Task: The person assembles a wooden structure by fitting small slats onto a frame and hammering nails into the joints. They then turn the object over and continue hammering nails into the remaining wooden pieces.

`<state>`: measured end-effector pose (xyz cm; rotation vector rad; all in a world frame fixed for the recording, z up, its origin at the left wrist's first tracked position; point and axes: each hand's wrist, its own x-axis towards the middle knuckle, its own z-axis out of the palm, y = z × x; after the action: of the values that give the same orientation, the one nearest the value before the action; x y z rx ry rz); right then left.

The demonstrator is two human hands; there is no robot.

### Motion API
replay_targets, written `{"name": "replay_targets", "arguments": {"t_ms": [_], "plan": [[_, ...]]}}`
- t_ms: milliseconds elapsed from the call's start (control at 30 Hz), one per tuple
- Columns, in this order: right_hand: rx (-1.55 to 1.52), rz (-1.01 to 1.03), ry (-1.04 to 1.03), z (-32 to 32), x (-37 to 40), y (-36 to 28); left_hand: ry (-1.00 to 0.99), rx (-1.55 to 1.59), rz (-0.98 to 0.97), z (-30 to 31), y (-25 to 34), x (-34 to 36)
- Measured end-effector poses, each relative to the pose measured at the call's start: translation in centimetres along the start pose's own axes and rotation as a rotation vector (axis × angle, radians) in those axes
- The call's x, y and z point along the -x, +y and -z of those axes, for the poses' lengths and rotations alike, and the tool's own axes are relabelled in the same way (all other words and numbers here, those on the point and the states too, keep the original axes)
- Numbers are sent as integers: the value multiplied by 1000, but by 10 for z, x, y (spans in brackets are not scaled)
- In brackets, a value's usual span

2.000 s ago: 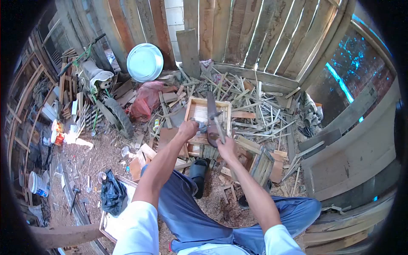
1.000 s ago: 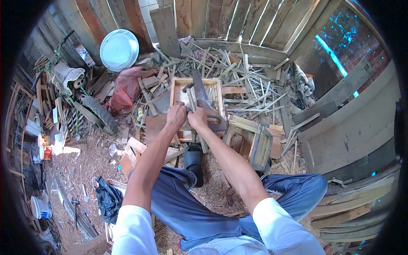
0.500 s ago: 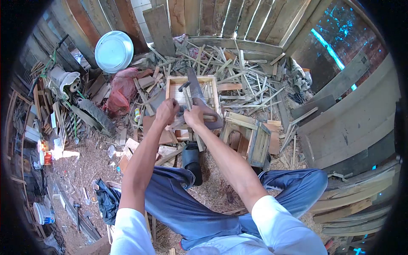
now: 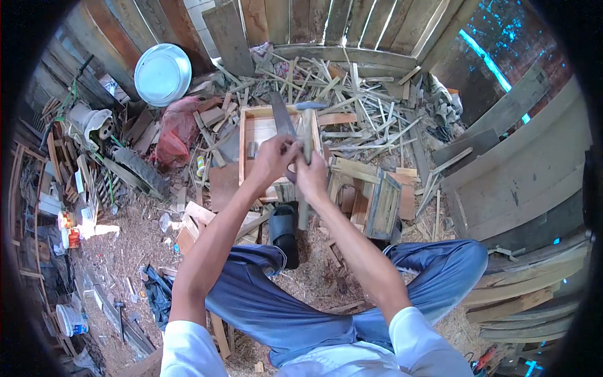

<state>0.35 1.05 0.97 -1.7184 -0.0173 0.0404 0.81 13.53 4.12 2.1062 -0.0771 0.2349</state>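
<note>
In the middle of the head view, my right hand [image 4: 311,174] is wrapped round the wooden handle of a hammer [image 4: 304,207]; its metal head points up and away from me. My left hand [image 4: 275,156] is right beside it, fingertips pinched together near the handle. Anything between those fingertips is too small to make out. Beneath both hands is a shallow wooden box [image 4: 244,141] with a pale inside. A handsaw [image 4: 282,116] lies across the box, its handle partly hidden behind my hands. A small dark block [image 4: 252,149] rests inside the box.
A wooden stool-like frame [image 4: 383,207] lies right of the box. Wood offcuts [image 4: 370,116] are heaped behind it. A pink plastic bag [image 4: 174,141] and a pale round basin [image 4: 162,74] are at the back left. My sandalled foot [image 4: 284,229] is just below the box.
The hammer in my right hand has swung upright, its head moving right and away from me. My left hand has shifted right, close against the right one. The view has tilted slightly.
</note>
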Motion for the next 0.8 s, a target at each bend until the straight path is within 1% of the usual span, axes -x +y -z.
{"name": "replay_targets", "arguments": {"t_ms": [33, 67, 100, 133, 200, 233, 300, 333, 367, 400, 433, 467, 500, 567, 633, 700, 733, 767, 800], "plan": [[-119, 7, 2, 8, 0, 2, 7, 42, -78, -5, 10, 1], [-89, 47, 12, 22, 1, 4, 45, -14, -104, -11, 21, 7], [-61, 84, 21, 35, 6, -4, 43, -13, -97, -15, 31, 10], [-61, 81, 19, 44, 7, -1, 19, -75, -142, -19, 38, 11], [-94, 158, 21, 58, 10, 2, 3, -162, -232, -25, 46, 10], [-92, 154, 20, 65, 12, 3, 3, -160, -229, -28, 47, 10], [-44, 54, -1, 76, 19, 1, -68, -129, -220, -34, 51, 12], [-38, 80, 29, 81, 25, -8, -66, -131, -218, -37, 54, 13], [-42, 79, 27, 84, 26, -7, -138, -73, -125, -40, 57, 15], [-18, 12, 31, 89, 26, -4, -208, -15, -32, -42, 58, 16], [8, -57, 33, 93, 27, -2, -208, -20, -26, -49, 50, 18], [-51, -64, 30, 95, 27, 0, -223, 106, -5, -58, 39, 20], [-57, -64, 22, 96, 27, 0, -233, 231, 14, -60, 39, 20], [-20, 24, 40, 96, 28, 1, -235, 210, 43, -62, 38, 22], [18, -17, 24, 102, 27, 4, -244, 207, 73, -68, 34, 23], [178, 18, -29, 114, 25, 6, -217, 265, 13, -75, 25, 17], [194, -27, -37, 121, 28, 1, -181, 242, 52, -74, 27, 14], [197, -41, -36, 130, 33, -4, -189, 246, 63, -76, 25, 14], [275, -74, -45, 141, 41, -9, -97, 276, 90, -78, 20, 13]]}}
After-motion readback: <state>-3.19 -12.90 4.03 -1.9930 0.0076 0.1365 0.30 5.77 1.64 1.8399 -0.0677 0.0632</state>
